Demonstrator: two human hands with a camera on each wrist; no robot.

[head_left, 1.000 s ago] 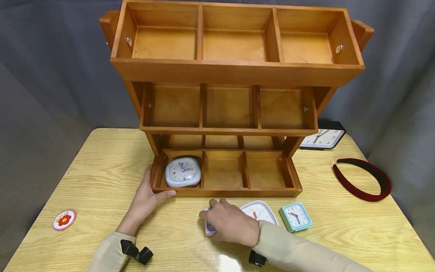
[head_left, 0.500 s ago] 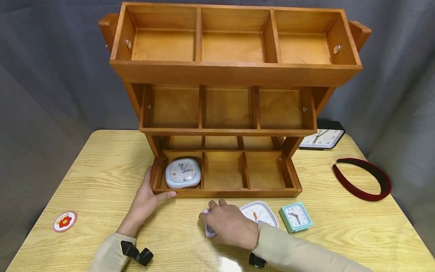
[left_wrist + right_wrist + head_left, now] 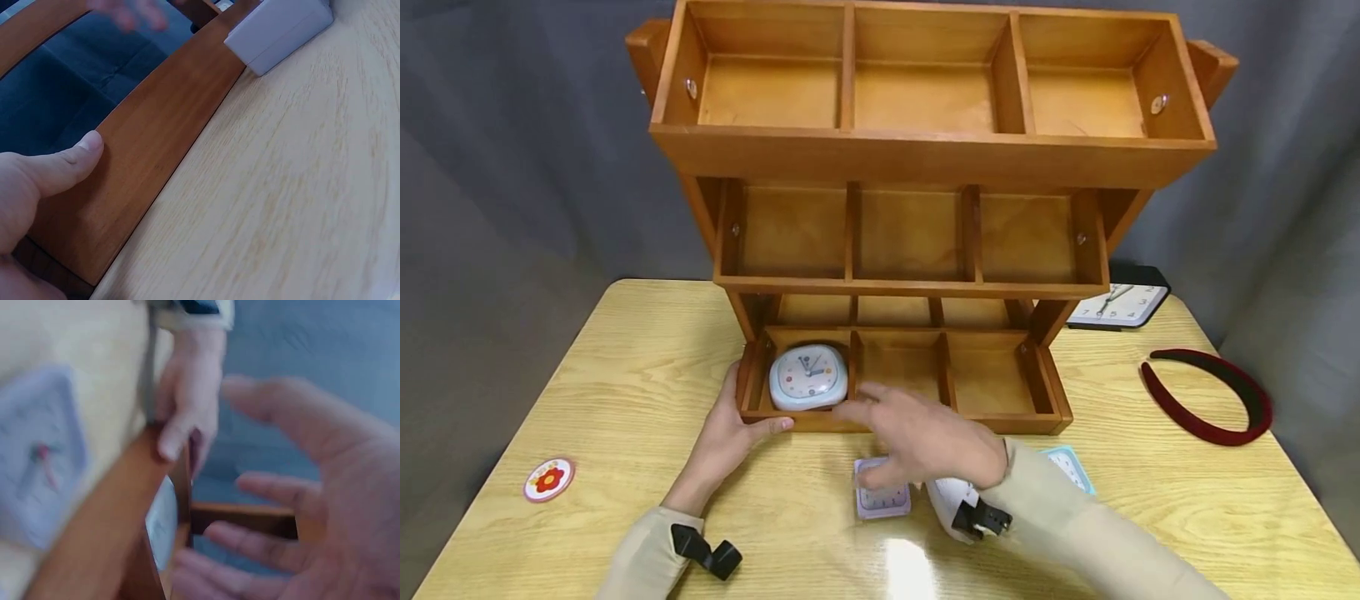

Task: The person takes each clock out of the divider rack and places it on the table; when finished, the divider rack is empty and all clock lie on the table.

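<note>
My left hand grips the front left corner of a three-tier wooden organizer, thumb on the front board and fingers around the side. In its bottom left compartment sits a rounded pale blue alarm clock. My right hand, blurred, hovers with spread fingers before the bottom tier and holds nothing. Under it on the table lies a small square purple clock, partly covered by the thumb. A white and grey clock is mostly hidden beneath the right wrist. Behind the sleeve, a teal square clock shows one corner.
A dark red headband lies at the right of the table. Behind it stands a black-framed clock. A round flower badge lies far left. The organizer's upper tiers overhang the bottom one.
My right hand has let go of the purple clock, lifted and moved forward toward the bottom tier with its fingers spread. The left hand keeps its grip on the organizer.
</note>
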